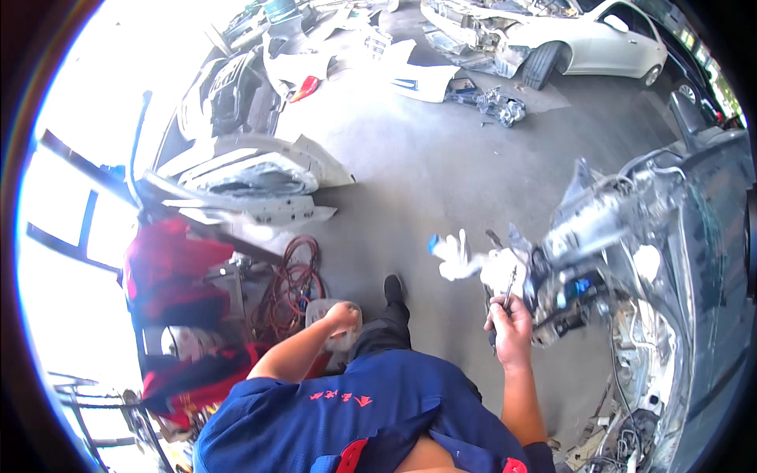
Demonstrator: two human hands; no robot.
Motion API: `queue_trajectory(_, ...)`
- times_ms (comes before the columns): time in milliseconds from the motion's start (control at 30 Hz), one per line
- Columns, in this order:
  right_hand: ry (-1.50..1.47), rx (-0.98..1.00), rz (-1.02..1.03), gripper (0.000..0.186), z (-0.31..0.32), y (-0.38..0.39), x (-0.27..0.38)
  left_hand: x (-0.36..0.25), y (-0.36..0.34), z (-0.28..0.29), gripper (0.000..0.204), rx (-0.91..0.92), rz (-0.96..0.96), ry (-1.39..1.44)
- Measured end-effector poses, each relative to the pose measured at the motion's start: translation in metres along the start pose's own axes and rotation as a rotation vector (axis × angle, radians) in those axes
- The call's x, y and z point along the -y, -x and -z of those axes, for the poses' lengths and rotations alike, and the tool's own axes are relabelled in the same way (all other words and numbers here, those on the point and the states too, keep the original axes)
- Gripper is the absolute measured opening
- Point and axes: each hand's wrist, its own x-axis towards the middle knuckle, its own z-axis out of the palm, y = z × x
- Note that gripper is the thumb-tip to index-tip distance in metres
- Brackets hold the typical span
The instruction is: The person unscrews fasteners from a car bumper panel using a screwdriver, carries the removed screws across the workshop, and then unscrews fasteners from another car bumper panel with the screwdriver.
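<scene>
My left hand (341, 318), fingers curled, grips a pale translucent plastic container (342, 341) beside my dark-trousered leg. My right hand (508, 329) is closed on a slender metal tool (509, 288) with a dark part below the fingers; its exact kind is unclear. Just beyond that hand, a white plastic reservoir with a blue cap (455, 258) sits among metal parts at the exposed front of a dark grey car (706, 236).
Red-and-navy clothing (173, 276) hangs at my left above coiled red hoses (292, 292). Removed doors and panels (244, 177) lie ahead on the left. Farther back stand a damaged white car (595, 55), more body parts and a loose assembly (497, 106) on the grey floor (410, 158).
</scene>
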Motion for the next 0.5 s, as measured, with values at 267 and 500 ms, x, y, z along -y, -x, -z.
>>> queue_trajectory(267,-0.047,-0.207,-0.204,0.010,-0.101,-0.188,0.018,-0.167,-0.319,0.271,0.027,-0.029,-0.482,-0.543)
queue_trajectory(500,0.012,-0.411,-0.231,0.014,-0.152,-0.308,0.041,-0.252,-0.475,0.412,0.028,0.042,-0.585,-0.733)
